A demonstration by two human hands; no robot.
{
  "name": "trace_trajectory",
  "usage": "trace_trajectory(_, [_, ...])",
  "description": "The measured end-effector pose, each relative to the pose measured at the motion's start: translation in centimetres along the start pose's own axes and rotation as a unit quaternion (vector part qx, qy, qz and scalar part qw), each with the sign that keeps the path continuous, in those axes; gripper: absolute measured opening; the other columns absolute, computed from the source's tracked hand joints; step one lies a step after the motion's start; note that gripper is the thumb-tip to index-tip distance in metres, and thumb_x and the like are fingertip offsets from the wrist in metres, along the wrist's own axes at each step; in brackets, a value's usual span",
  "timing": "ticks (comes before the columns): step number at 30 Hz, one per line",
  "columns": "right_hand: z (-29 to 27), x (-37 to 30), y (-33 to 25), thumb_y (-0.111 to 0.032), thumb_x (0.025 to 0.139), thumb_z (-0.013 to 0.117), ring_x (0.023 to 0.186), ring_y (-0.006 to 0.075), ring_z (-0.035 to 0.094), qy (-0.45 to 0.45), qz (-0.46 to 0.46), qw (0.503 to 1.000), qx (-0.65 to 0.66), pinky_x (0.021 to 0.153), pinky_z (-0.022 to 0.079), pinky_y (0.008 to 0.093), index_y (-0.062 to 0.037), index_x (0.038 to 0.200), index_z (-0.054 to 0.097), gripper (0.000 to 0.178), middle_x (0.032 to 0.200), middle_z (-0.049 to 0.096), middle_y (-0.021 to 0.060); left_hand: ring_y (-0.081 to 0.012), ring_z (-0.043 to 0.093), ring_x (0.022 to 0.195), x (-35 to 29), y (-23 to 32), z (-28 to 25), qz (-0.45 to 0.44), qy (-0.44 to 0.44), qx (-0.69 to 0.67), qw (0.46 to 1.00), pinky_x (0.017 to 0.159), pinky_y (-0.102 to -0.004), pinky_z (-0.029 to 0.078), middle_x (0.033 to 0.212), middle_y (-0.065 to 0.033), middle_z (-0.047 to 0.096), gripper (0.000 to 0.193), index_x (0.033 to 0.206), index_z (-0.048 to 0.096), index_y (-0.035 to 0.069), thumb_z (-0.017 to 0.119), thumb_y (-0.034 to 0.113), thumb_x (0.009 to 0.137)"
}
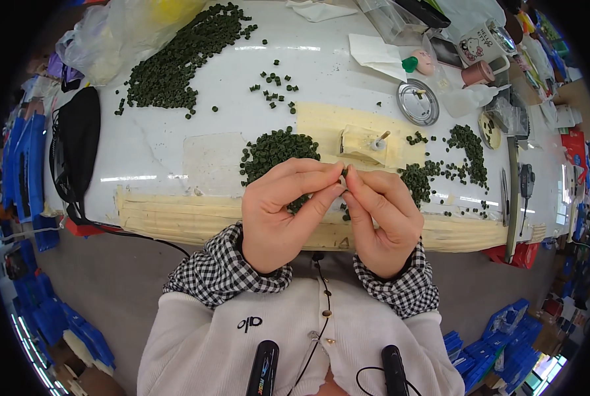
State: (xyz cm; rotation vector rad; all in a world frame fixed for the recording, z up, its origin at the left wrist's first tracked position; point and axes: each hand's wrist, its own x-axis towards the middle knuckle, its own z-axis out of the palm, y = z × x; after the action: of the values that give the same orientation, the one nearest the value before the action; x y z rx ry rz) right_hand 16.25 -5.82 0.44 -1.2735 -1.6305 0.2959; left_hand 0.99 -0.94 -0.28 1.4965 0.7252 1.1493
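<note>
My left hand (275, 208) and my right hand (389, 221) meet fingertip to fingertip above the table's front edge. Both are closed in a pinch around a small dark green piece (345, 171), mostly hidden by the fingers. Behind and partly under my left hand lies a heap of similar green pieces (278, 152). Beside my right hand is another heap of green pieces (414, 183), apparently smaller ones. Just beyond my fingers, a taped block (360, 146) with a short upright peg sits on yellowish tape.
A large green pile (169, 72) lies far left by a plastic bag (110, 49). A black cloth item (77, 142) hangs at the left edge. To the right are a round metal lid (418, 103), a thread spool (478, 73), a squeeze bottle (470, 100), a mug (476, 47) and tweezers (505, 198).
</note>
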Motion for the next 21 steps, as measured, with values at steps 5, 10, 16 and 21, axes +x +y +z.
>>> trace_trajectory(5, [-0.6, 0.2, 0.1, 0.013, 0.067, 0.068, 0.081, 0.0266, 0.063, -0.016, -0.065, 0.997, -0.043, 0.071, 0.052, 0.0316, 0.0038, 0.107, 0.066, 0.041, 0.097, 0.064, 0.0125, -0.0149, 0.061, 0.094, -0.4, 0.6, -0.2, -0.061, -0.027, -0.103, 0.992, 0.083, -0.024, 0.049, 0.104, -0.0127, 0.063, 0.024, 0.109, 0.066, -0.004, 0.061, -0.008, 0.086])
trace_trajectory(10, [-0.9, 0.3, 0.6, 0.013, 0.062, 0.067, 0.085, 0.0288, 0.063, -0.038, -0.125, 0.985, -0.11, 0.074, 0.054, 0.0329, 0.006, 0.106, 0.065, 0.045, 0.099, 0.064, 0.0135, -0.0125, 0.06, 0.095, -0.7, 0.9, -0.5, -0.12, -0.046, -0.137, 0.982, 0.084, -0.0234, 0.049, 0.105, -0.0114, 0.061, 0.025, 0.112, 0.064, -0.004, 0.061, -0.006, 0.087])
trace_trajectory(16, [-1.1, 0.3, 1.1, 0.01, 0.069, 0.068, 0.086, 0.0279, 0.063, -0.047, -0.092, 0.994, -0.034, 0.073, 0.053, 0.033, 0.0031, 0.108, 0.066, 0.039, 0.099, 0.065, 0.013, -0.0127, 0.061, 0.094, -0.7, 1.0, -0.6, -0.14, -0.039, -0.181, 0.973, 0.084, -0.0228, 0.05, 0.105, -0.0117, 0.062, 0.024, 0.11, 0.064, -0.006, 0.062, -0.007, 0.086])
trace_trajectory(21, [-1.5, 0.5, 0.7, 0.008, 0.075, 0.069, 0.084, 0.0259, 0.063, -0.05, -0.056, 0.996, 0.041, 0.074, 0.052, 0.0324, 0.0003, 0.107, 0.067, 0.033, 0.097, 0.066, 0.0114, -0.015, 0.064, 0.087, -0.4, 1.1, -0.7, -0.111, -0.036, -0.149, 0.982, 0.078, -0.0236, 0.053, 0.097, -0.0117, 0.063, 0.02, 0.103, 0.066, -0.006, 0.063, -0.01, 0.084])
